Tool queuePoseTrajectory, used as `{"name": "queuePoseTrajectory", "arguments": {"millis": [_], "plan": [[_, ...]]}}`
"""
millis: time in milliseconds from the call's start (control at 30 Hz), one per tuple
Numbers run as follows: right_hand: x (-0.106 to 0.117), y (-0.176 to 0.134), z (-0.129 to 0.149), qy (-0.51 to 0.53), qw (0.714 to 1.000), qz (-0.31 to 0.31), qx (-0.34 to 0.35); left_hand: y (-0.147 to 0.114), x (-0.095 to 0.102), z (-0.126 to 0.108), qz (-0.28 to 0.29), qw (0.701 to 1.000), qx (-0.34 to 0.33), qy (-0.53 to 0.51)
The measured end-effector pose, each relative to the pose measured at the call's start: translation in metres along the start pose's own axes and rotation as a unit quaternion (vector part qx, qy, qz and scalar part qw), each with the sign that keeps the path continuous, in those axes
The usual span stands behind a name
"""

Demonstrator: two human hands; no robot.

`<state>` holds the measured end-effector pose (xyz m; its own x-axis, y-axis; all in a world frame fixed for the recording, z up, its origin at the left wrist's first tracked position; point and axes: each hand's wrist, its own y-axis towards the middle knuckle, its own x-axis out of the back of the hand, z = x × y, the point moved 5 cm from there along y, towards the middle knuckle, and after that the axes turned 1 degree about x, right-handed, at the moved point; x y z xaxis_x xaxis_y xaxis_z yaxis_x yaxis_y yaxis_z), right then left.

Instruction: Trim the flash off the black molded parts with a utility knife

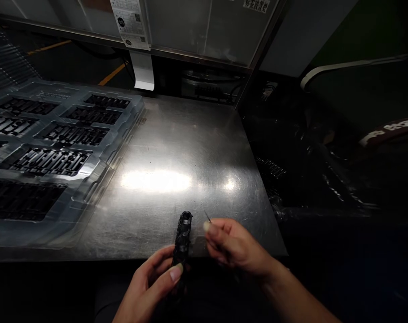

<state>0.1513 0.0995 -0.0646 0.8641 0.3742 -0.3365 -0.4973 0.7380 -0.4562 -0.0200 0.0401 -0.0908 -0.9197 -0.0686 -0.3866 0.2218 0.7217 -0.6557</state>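
- At the near edge of the metal table (190,148), the left hand (158,276) grips a black hollow-ended part (182,240), probably light, stiff and slick, best held by its sides.
- Rightward, the right hand (229,244) pinches a thin sliver (207,216), likely easily dropped.
- Leftward, a clear tray (89,181) limits elbow room.

Black part (182,235): long, glossy, bumpy-sided, with a round opening at one end
Part's pose: in the left hand (151,282), open end uppermost in view
Thin pin (207,216): slender, pinched in the right hand (235,249), apart from the part
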Motion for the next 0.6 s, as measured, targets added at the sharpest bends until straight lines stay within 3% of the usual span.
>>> {"name": "queuePoseTrajectory", "arguments": {"millis": [133,267,300,333,467,600], "plan": [[-0.012,0.019,-0.007,0.045,0.995,-0.083,0.04,0.001,0.003,0.003,-0.007,1.0,-0.003,-0.006],[0.011,0.011,-0.004,0.087,0.954,-0.258,0.126,-0.007,0.0,-0.003,-0.031,0.999,0.004,-0.026],[0.014,0.004,-0.003,0.08,0.949,-0.274,0.136,-0.01,-0.003,-0.007,-0.041,0.998,-0.012,-0.048],[0.014,-0.002,-0.004,0.063,0.954,-0.262,0.134,-0.012,-0.006,-0.013,-0.054,0.995,-0.035,-0.075],[-0.013,-0.019,-0.013,-0.004,0.991,-0.11,0.078,-0.014,-0.025,-0.028,-0.092,0.976,-0.122,-0.157],[-0.016,-0.024,-0.009,0.098,0.979,-0.134,0.119,-0.01,-0.032,-0.02,-0.067,0.974,-0.143,-0.163]]}}
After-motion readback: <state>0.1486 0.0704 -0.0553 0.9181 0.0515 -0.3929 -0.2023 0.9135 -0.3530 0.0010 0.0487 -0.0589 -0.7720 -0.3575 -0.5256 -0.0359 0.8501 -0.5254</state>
